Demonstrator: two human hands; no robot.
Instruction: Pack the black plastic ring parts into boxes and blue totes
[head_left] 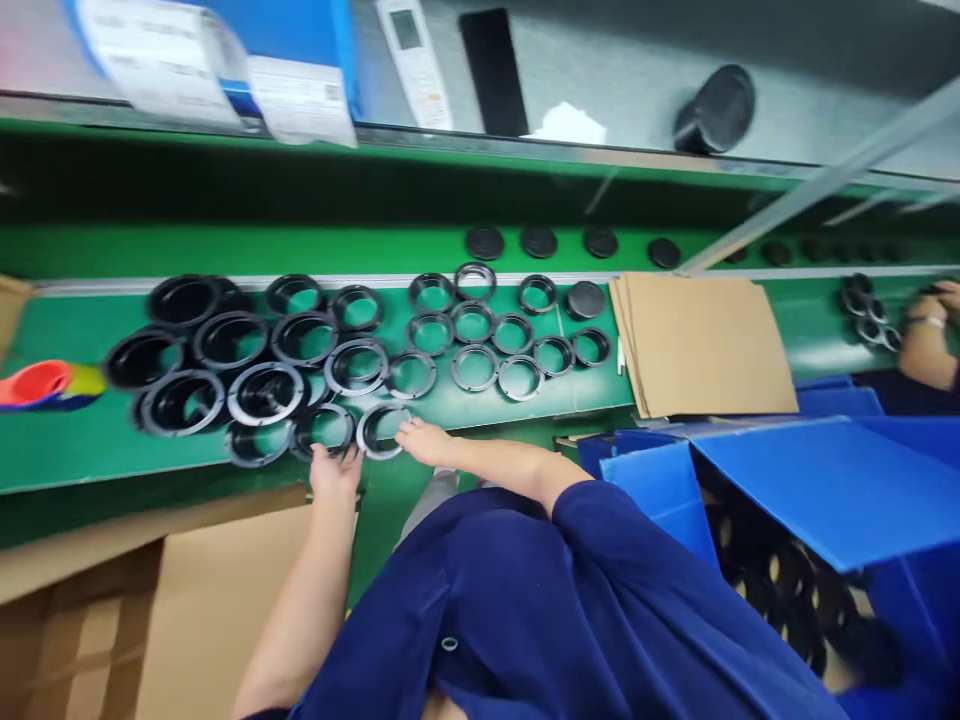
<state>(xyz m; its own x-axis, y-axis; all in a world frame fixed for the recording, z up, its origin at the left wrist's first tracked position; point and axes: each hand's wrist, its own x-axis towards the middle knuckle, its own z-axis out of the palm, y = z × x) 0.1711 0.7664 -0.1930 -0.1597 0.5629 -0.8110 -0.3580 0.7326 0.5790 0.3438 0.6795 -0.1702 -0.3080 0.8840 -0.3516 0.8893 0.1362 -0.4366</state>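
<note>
My right hand (425,442) is closed on the right rim of a black plastic ring (365,432) at the front edge of the green bench. Beside it, my left hand (335,472) has its fingers apart at the near rim of another black ring (298,440); whether it bears any weight I cannot tell. Left of my hands, several deeper flanged black rings (232,340) stand close together, some overlapping. Farther right, several shallower black rings (472,368) lie in loose rows, with a round black cap (585,300) among them.
Flat cardboard sheets (712,345) lie right of the rings. An open cardboard box (225,600) is below left, and a blue bin (795,480) with black parts below right. A red and yellow tape roll (52,385) sits far left. Another person's hand (930,320) shows far right.
</note>
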